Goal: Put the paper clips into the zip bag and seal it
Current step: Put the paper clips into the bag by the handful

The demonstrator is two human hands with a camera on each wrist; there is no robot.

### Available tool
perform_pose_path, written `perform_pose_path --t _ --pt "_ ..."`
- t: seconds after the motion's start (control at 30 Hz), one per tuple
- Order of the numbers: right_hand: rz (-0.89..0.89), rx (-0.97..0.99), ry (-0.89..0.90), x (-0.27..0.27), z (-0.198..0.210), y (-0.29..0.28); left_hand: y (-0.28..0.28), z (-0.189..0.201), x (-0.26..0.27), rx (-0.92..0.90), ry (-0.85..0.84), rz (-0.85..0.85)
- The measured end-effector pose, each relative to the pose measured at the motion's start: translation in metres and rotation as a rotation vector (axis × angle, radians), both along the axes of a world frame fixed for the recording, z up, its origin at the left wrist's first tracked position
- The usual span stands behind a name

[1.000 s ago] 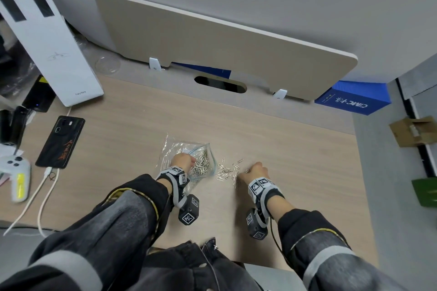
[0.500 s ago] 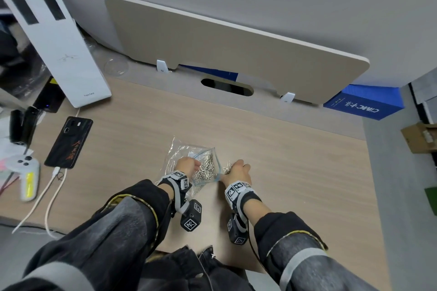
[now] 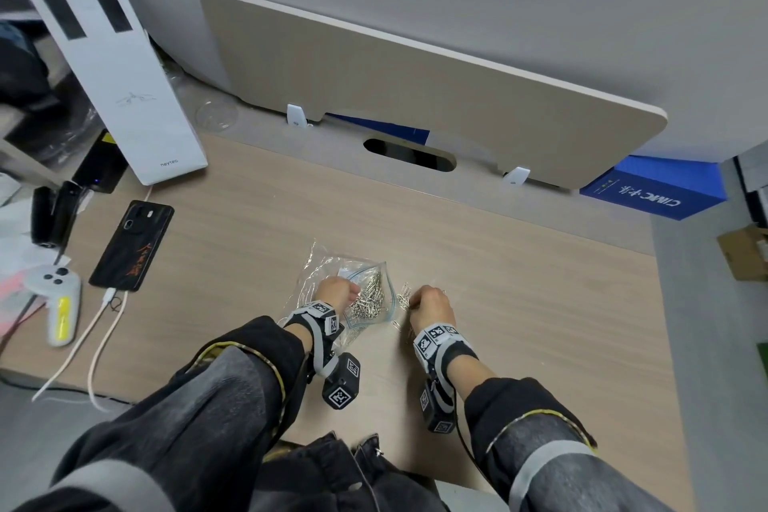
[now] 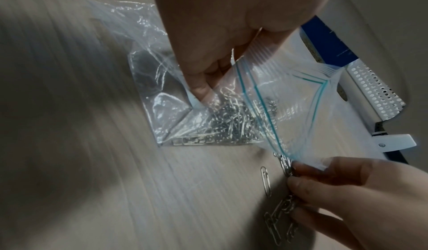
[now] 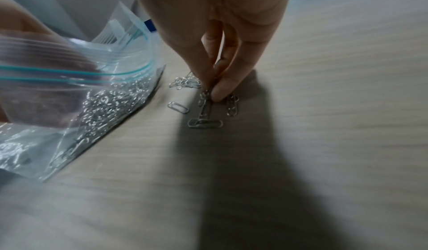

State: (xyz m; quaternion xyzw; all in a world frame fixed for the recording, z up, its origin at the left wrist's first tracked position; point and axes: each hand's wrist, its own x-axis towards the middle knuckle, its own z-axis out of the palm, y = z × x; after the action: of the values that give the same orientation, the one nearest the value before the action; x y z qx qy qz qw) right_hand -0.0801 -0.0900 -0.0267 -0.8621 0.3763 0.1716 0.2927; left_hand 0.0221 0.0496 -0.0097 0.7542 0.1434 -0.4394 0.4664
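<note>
A clear zip bag with a blue-green zip line lies on the wooden desk, its mouth gaping to the right. Many silver paper clips are heaped inside it. My left hand pinches the bag's upper lip and lifts it. Just right of the mouth, my right hand is lowered to the desk. Its thumb and fingers pinch a bunch of loose paper clips. A few single clips lie flat between the hand and the bag.
A black phone on a cable, a white controller and a tall white box occupy the desk's left side. A beige board leans at the back, with a blue box behind it. The desk's right edge is near.
My right hand has moved left from the scattered clips to just beside the bag's mouth, and now pinches a bunch of them. The left hand still holds the bag open.
</note>
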Motion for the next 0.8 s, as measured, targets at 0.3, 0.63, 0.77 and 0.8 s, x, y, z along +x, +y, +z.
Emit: perform_pose_path --t 0.3,0.63,0.77,0.8 --pt "-0.386 0.345 -0.220 -0.007 0.006 -0.029 -0.001 0.004 0.001 0.049 0.047 -0.026" --pt "0.156 0.238 -0.298 0.035 0.045 0.022 -0.001 0.007 -0.001 0.020 0.048 0.022" --pt "0.189 0.103 -0.341 0.031 0.043 0.014 0.002 0.004 -0.001 0.001 0.064 0.059" --pt "0.109 0.087 -0.373 0.029 0.044 0.006 0.002 0.003 -0.001 -0.005 0.064 0.050"
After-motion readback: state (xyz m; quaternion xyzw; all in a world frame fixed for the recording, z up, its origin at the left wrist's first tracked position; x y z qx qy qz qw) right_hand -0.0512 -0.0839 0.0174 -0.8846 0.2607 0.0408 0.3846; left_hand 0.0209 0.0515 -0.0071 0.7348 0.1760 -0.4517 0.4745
